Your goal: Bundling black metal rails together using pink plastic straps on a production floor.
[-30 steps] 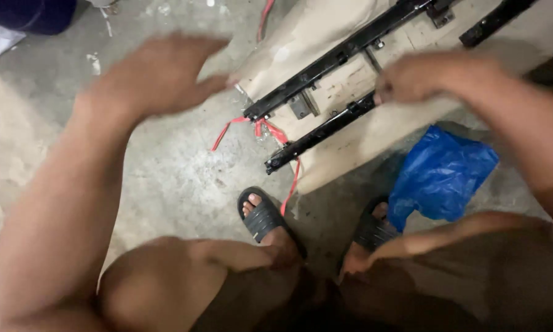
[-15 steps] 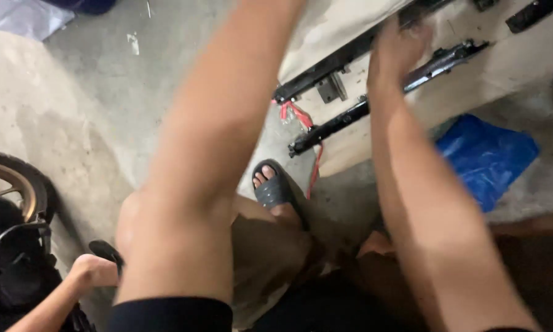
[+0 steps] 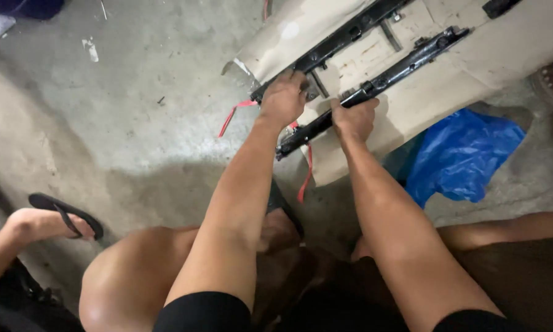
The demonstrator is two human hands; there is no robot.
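Observation:
A beige seat base [image 3: 448,80] lies upturned on the concrete floor, with two black metal slide rails bolted across it. My left hand [image 3: 284,98] grips the near end of the upper rail [image 3: 344,40]. Beside it, my right hand [image 3: 354,118] is closed around the lower rail [image 3: 399,71], a short way from that rail's near end. Red straps [image 3: 305,167] hang from under the seat, below my hands. My knees and one sandalled foot sit just beneath my arms.
A crumpled blue plastic bag [image 3: 464,154] lies right of my right arm, against the seat. Another person's foot in a black sandal [image 3: 55,218] rests at the left edge. Grey concrete floor [image 3: 135,110] stretches to the upper left.
The view has tilted and steadied. My left arm came down from across the frame and its hand closed on the upper rail. My right hand shifted down onto the lower rail.

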